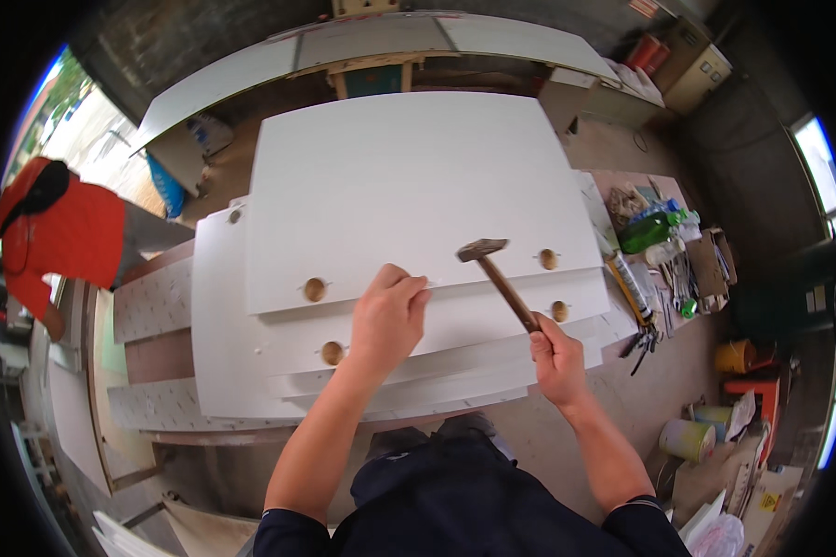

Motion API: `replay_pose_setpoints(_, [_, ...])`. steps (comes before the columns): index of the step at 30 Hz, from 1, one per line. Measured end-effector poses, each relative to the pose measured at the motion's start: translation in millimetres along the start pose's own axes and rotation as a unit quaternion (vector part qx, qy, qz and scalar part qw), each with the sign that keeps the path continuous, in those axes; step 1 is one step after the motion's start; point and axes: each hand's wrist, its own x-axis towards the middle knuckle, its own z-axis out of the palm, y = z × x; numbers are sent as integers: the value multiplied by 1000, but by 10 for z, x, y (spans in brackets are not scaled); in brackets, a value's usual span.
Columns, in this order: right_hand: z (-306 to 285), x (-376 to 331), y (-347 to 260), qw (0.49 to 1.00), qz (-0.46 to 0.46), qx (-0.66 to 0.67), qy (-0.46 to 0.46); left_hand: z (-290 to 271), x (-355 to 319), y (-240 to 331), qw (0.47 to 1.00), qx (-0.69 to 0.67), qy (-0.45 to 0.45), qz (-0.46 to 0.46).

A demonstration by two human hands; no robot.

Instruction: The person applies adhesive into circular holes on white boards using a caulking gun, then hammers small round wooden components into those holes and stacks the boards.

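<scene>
Hammer [498, 276] with a wooden handle and dark metal head sits in the right hand [555, 357], whose grip is pressed together around the lower end of the handle; the head is raised up and to the left of that grip, over the near edge of the top white panel [409, 176]. The left hand [387, 316] lies just left of the hammer head, its grip curled shut with fingertips pinched down on the panel edge; what they pinch is too small to tell. Under both hands lies a stack of white panels [223, 371] stepped toward the person, with round brown holes [315, 290] left of the left grip and more [549, 259] just right of the hammer head. Further right of the right grip, the counter [622, 381] carries a green bottle [647, 231], small tools and clutter. Far left of the left grip stands another person in an orange top [65, 232]. Buckets [687, 438] sit on the floor right of and below the right grip.
</scene>
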Motion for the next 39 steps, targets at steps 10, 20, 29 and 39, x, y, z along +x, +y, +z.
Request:
replay_pose_setpoints(10, [-1141,73,930,998,39,-44,25,1642,603,639,985,136,-95,56])
replay_pose_setpoints(20, [-1258,316,1131,994,-45,-100,2,1829,582,710,984,160,-69,29])
replay_pose_setpoints(29, [-1398,377,1001,989,-51,-135,-26,1834,572,662,983,150,-106,23])
replay_pose_setpoints(39, [-1455,456,914,973,-62,-208,-78,1635,512,699,983,154,-99,-13])
